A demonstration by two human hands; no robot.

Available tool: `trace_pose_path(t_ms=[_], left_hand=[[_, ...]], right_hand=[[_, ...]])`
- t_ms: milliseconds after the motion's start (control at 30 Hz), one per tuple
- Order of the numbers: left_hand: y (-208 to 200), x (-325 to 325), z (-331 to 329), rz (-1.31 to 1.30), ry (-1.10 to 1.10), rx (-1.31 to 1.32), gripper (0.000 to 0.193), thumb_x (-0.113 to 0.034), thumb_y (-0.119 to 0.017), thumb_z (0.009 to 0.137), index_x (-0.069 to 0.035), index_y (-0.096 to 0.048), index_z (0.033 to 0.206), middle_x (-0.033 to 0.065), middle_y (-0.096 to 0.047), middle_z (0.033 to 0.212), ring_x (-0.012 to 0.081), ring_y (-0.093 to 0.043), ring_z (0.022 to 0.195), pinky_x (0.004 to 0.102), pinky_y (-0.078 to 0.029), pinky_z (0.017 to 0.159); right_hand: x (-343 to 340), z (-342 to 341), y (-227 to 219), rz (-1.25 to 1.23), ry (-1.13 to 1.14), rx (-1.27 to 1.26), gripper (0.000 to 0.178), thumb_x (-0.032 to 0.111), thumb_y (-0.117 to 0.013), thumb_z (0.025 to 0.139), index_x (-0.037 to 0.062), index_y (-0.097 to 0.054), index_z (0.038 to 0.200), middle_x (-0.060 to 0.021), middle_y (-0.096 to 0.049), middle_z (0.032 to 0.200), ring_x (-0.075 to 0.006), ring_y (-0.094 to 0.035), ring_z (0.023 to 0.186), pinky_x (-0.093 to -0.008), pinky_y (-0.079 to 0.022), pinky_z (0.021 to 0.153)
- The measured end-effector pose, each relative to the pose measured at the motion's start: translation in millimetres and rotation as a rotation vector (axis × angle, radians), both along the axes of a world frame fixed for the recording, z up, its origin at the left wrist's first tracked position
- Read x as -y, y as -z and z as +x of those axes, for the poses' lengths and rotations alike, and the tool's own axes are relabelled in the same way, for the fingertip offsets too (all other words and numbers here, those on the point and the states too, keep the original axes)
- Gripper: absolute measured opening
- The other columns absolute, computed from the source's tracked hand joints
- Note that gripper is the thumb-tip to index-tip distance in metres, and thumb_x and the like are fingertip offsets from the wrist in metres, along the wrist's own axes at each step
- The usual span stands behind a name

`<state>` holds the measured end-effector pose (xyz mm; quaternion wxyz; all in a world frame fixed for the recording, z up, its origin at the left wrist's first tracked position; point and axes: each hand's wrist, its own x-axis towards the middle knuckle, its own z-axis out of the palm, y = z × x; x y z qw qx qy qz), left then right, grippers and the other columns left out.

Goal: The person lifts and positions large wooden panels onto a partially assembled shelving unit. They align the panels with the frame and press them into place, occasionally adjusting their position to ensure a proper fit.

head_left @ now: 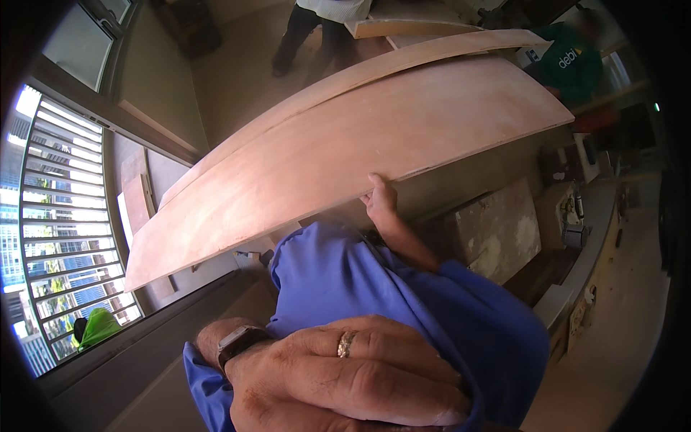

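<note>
A long pale plywood sheet (345, 137) slants across the upper middle, from the window side on the left up to the far right. At its near edge my right hand (380, 196) grips the sheet, with the thumb on the top face and the fingers bent at the edge. Another narrow plywood strip (403, 63) runs along its far side. Close in front of my blue clothing is my left hand (353, 374), with a watch and a ring on it. Its fingers are together and bent, their tips hidden; whatever they hold is out of sight.
A person in a green top (568, 65) is at the sheet's far right end. Another person in dark trousers (309, 36) stands beyond it. A barred window (72, 230) lies left; a stained board (500, 234) and a grey-edged counter (576, 281) are right.
</note>
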<state>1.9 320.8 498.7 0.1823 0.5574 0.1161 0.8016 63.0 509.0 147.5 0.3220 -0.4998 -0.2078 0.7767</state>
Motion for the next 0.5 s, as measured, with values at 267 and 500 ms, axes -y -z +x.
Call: trace_pose_path(t_ms=[267,500], left_hand=[[13,-13,-2,0.102,0.045,0.056,0.026,-0.015,-0.059,0.083,0.01,-0.064,0.084,0.0252,-0.061,0.088,0.0321,-0.061,0.078,0.0382,-0.052,0.067],[18,-13,20,0.129,-0.033,0.296,0.033,-0.019,-0.051,0.088,0.012,-0.063,0.085,0.0285,-0.06,0.089,0.033,-0.06,0.078,0.0394,-0.052,0.066]], right_hand=[[1,1,-1,-0.046,0.029,0.032,0.037,0.016,-0.063,0.079,0.0044,-0.051,0.112,-0.0096,-0.051,0.114,-0.0259,-0.049,0.107,-0.0481,-0.04,0.09],[6,-2,-8,-0.035,0.02,0.014,0.034,0.015,-0.062,0.079,0.0058,-0.051,0.11,-0.0097,-0.053,0.11,-0.0254,-0.053,0.102,-0.0444,-0.043,0.088]])
